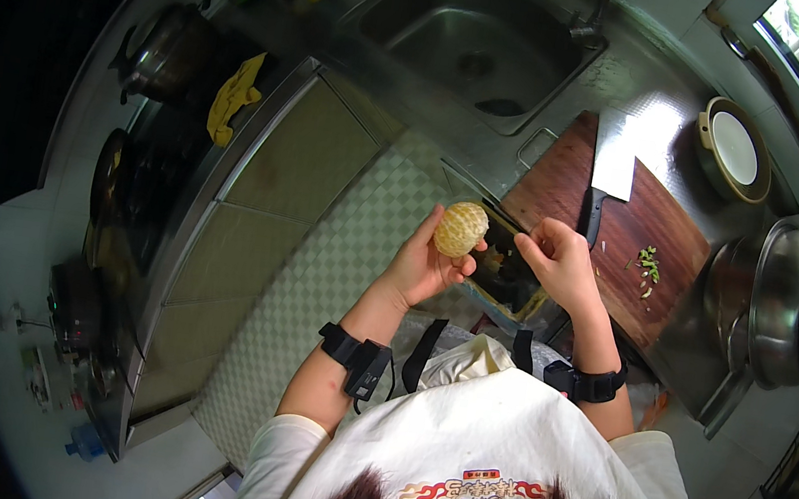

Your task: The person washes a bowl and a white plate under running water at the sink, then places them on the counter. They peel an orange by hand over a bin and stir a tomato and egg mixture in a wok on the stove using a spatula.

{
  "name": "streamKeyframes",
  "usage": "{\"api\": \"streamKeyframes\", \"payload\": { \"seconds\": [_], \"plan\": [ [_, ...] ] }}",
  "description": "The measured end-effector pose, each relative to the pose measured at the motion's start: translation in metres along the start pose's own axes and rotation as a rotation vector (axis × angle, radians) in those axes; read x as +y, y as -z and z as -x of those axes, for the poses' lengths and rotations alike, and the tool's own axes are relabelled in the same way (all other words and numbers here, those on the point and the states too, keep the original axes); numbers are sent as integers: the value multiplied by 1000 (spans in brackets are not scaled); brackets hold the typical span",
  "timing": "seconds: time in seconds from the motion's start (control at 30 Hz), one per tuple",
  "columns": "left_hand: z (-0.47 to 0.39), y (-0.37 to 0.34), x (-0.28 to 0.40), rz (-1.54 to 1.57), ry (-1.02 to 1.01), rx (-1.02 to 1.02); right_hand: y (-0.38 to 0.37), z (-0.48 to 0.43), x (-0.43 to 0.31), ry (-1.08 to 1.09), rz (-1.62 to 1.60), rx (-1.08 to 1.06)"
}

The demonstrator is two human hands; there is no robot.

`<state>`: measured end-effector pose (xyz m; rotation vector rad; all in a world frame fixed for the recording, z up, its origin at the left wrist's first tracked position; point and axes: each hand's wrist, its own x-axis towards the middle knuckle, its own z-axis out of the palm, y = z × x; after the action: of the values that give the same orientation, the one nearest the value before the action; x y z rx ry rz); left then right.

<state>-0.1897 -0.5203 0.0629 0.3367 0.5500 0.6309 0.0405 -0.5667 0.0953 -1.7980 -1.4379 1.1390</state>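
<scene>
A peeled citrus fruit [461, 230], whole and with pale pith on its segments, rests in my left hand [425, 264]. The fingers and thumb curl around its underside. My right hand [557, 259] hovers to the right of the fruit, apart from it. Its fingers are bent in with the thumb against them, and nothing shows between them. Below both hands stands an open waste bin [508, 283] with a bag liner and scraps inside. Beside my right hand, a cleaver [614, 160] with a black handle lies on a wooden cutting board [561, 172].
Chopped green pieces [647, 265] lie on the board. A steel sink [429, 26] is set in the counter ahead. At right are a bowl [734, 150] and a large steel pot [789, 308]. The stove side at left holds a pot [172, 53] and a yellow cloth [236, 99].
</scene>
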Motion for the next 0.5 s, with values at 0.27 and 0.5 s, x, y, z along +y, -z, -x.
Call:
{"api": "streamKeyframes", "payload": {
  "seconds": [0.27,0.5],
  "plan": [
    [-16,-8,-6,57,74,22,0,3,12,292,79,188],
    [-22,-19,-14,54,109,10,-5,0,-7,487,-203,240]
  ]
}}
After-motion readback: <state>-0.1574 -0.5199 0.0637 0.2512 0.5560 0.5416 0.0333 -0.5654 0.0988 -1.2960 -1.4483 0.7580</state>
